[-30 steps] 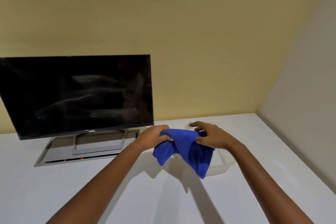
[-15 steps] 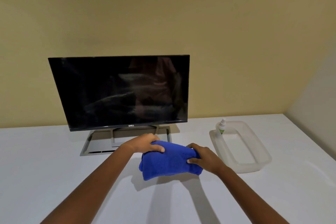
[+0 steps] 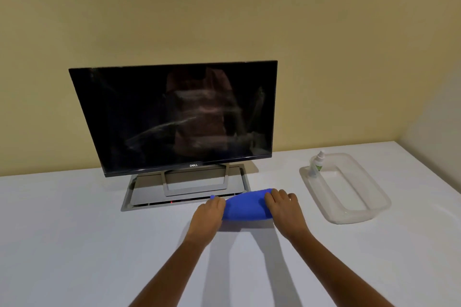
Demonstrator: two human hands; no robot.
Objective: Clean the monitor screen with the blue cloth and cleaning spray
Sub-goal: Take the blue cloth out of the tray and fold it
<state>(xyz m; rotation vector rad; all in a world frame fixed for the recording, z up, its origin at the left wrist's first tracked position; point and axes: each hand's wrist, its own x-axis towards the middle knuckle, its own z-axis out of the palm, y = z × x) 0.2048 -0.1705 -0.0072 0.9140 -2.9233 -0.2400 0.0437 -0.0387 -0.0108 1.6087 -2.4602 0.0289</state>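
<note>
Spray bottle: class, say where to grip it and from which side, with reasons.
Grip the upper body of the spray bottle from above: it stands roughly upright in the far left corner of the clear tray, whose wall shields its base.

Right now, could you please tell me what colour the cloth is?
The cloth is solid blue, clearest in the head view.

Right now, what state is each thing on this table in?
Monitor: screen dark, with smeary streaks.
Blue cloth: bunched, held at both ends.
Spray bottle: upright in the tray's corner, untouched.
Tray: clear, holding only the bottle.
Left hand: grips the cloth's left end.
Right hand: grips its right end.
</note>
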